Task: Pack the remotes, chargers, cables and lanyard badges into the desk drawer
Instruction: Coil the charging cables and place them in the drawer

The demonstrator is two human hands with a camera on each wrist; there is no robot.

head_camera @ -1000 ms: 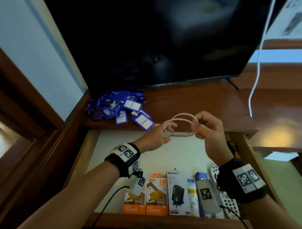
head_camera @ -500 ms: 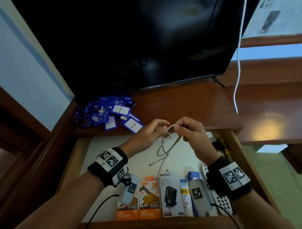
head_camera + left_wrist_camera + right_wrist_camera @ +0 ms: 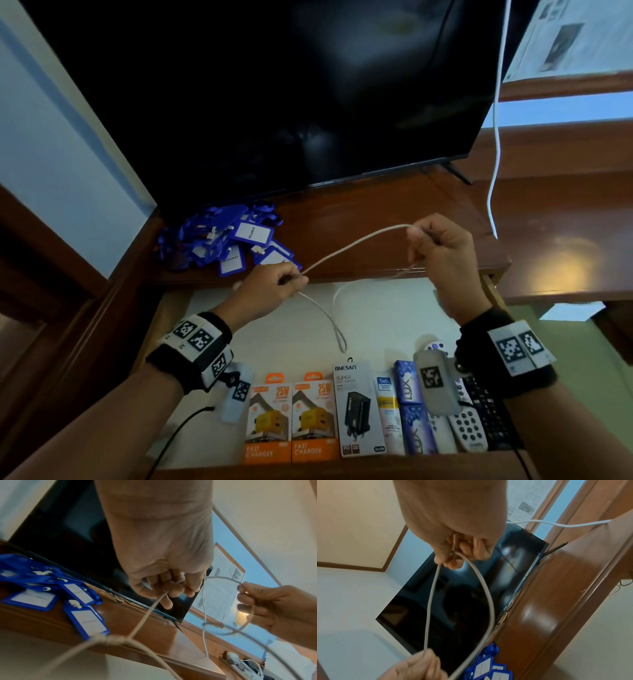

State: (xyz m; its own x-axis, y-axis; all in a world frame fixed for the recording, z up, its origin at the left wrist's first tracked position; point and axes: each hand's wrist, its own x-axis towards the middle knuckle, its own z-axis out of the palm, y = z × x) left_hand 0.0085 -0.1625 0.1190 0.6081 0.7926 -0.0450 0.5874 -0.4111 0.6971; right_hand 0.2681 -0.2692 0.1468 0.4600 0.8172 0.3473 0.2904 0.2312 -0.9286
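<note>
A white cable (image 3: 356, 245) stretches between my hands above the open drawer (image 3: 274, 315). My left hand (image 3: 274, 287) pinches it low on the left; its slack loops down into the drawer (image 3: 337, 329). My right hand (image 3: 442, 250) grips the other end, higher and to the right, fingers curled round it (image 3: 455, 553). The left wrist view shows the left fingers (image 3: 171, 588) closed on the cable (image 3: 149, 612). A heap of blue lanyard badges (image 3: 236, 240) lies on the desk top at the left. Charger boxes (image 3: 291, 421) and remotes (image 3: 469, 425) line the drawer's front.
A black TV (image 3: 274, 102) stands on the wooden desk (image 3: 376, 219) behind my hands. Another white cable (image 3: 495, 154) hangs down at the right. Soap boxes (image 3: 411, 407) and a tube (image 3: 387, 414) sit among the drawer's front row. A lower wooden shelf (image 3: 565, 253) extends right.
The coiled cable has been pulled out: my hands moved apart, the left going down and left, the right up and right, and a length now hangs into the drawer.
</note>
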